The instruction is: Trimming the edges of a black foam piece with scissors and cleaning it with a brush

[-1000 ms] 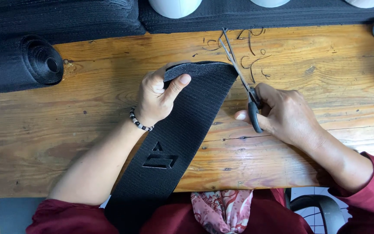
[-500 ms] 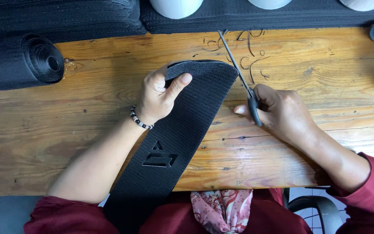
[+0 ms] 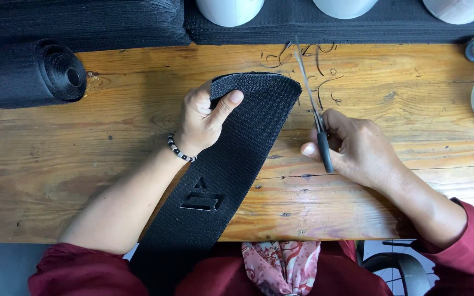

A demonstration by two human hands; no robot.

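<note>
On the worn wooden desk [image 3: 83, 159], one wide black ribbed fabric strap [image 3: 231, 164] with three cut-out shapes is lying diagonally, its lower end hanging over the near edge. The left hand [image 3: 204, 118] is pinching the strap's rounded top end, thumb on top and fingers closed around it. The right hand [image 3: 352, 145] is gripping one pair of black-handled scissors [image 3: 312, 107], blades together and pointing away, just beside the strap. One black fabric roll [image 3: 28, 74] is sitting at the far left.
</note>
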